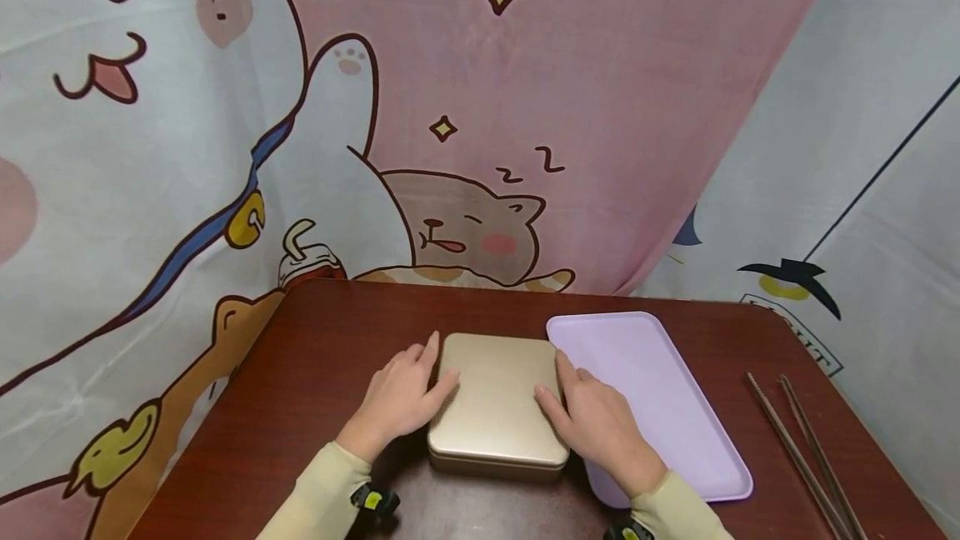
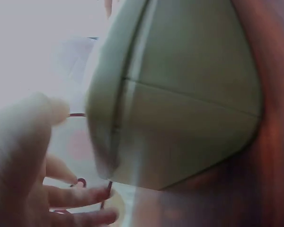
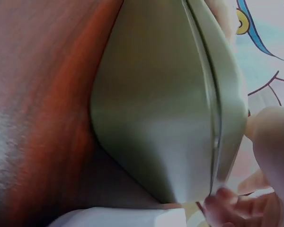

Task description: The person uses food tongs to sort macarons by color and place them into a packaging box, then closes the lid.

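A gold metal tin box [image 1: 498, 398] lies flat with its lid on, between the two hands. My left hand [image 1: 401, 394] is at its left side, thumb reaching over the lid's edge and fingers extended along the side. In the left wrist view, that hand's fingers [image 2: 80, 196] look loose and spread near the tin's corner. My right hand [image 1: 600, 415] holds the right side, thumb on the lid and fingers down the edge. In the right wrist view, its fingertips [image 3: 220, 205] meet the lid's rim. A seam runs round the tin below the lid.
A lilac tray [image 1: 675, 415] lies to the right, partly under the right forearm. Farther right are long metal tongs [image 1: 810, 448]. All stand on a dark brown table [image 1: 322, 357], with a cartoon-printed cloth [image 1: 600, 107] hanging behind.
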`<move>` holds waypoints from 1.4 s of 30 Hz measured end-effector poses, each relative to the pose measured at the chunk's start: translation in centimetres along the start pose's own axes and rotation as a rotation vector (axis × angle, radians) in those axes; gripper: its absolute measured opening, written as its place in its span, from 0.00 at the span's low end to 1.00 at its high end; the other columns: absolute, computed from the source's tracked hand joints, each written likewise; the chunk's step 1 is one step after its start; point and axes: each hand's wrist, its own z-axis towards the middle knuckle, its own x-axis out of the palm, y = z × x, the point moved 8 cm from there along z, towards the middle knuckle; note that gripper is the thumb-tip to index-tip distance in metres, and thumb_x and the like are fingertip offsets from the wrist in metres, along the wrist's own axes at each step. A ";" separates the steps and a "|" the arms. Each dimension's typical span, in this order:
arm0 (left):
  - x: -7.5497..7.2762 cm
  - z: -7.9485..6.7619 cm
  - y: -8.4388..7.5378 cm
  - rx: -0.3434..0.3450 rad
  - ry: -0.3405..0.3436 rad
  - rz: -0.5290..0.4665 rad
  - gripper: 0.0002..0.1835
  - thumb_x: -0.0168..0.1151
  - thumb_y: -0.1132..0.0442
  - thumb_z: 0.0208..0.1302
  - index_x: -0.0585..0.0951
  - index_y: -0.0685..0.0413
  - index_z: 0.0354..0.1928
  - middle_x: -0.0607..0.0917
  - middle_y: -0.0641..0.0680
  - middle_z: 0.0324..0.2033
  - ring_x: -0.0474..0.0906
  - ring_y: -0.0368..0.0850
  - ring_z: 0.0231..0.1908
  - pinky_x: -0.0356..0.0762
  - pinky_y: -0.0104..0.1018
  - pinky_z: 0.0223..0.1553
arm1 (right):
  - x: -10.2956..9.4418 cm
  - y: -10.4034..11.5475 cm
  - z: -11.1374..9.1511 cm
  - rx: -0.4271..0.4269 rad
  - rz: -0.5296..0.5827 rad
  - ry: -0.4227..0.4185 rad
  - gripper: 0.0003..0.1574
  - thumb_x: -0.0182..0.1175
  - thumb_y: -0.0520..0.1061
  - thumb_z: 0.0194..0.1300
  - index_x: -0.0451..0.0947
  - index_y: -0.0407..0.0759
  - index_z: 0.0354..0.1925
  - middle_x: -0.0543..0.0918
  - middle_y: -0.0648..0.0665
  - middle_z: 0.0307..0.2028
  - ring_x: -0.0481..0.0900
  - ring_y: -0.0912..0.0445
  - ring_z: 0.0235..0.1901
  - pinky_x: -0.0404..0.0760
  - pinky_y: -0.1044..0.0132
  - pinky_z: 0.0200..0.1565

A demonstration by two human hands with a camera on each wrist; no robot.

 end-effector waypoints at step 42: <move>3.9 1.1 -2.8 0.115 0.218 0.044 0.59 0.42 0.22 0.70 0.49 0.64 0.83 0.42 0.64 0.83 0.34 0.67 0.82 0.45 0.68 0.79 | 4.2 1.9 1.0 0.048 0.091 0.268 0.63 0.48 0.74 0.76 0.46 0.26 0.81 0.40 0.27 0.82 0.41 0.25 0.79 0.59 0.27 0.73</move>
